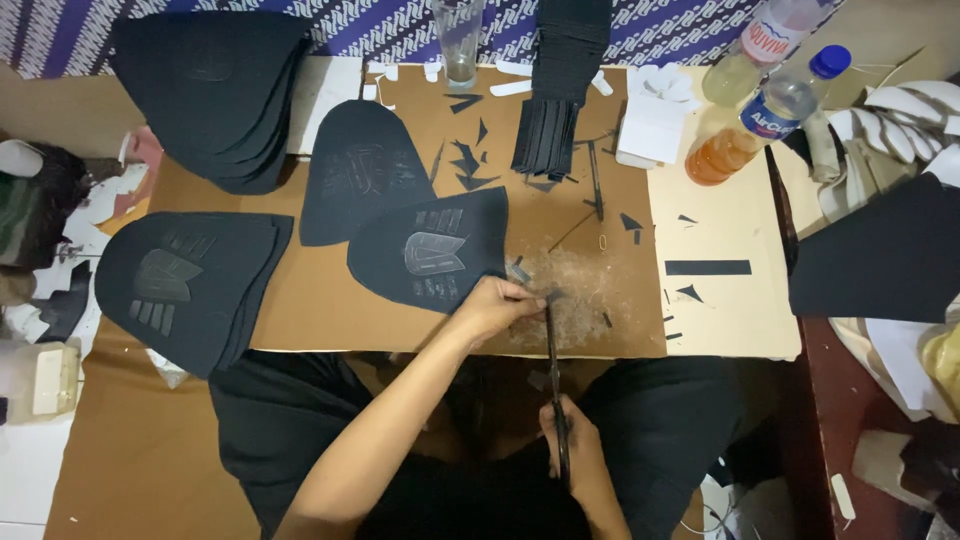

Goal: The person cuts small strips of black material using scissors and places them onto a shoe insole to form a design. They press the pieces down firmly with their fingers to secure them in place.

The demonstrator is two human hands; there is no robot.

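From my seat behind the headset feed, I read the scene from the left: a stack of black shield-shaped pieces (pixel 185 285) sits at the left edge of the brown cutting board (pixel 330 320), the top one marked with a pale printed pattern, and a second, thicker pile of plain black pieces (pixel 215 95) lies behind it near the patterned cloth. I judge these to be the portions already cut or waiting, though I cannot tell which pile is which. Toward the middle, a single dark piece (pixel 365 180) lies flat, partly overlapped by the marked black piece (pixel 435 250) that is in hand now; it rests on the board, its right corner pinched by my left hand (pixel 495 305), fingers closed on the edge. Just right of that, the scissors (pixel 555 380) point away from me, blades meeting a small dark offcut at that corner, with my right hand (pixel 570 445) closed around the handles low in the view. The trimming looks partly done: black slivers (pixel 465 165) and pale dust litter the board beyond, and a bundle of black strips (pixel 550 130) hangs further back. Far right stand two plastic bottles (pixel 760 100) and another large black sheet (pixel 880 250).
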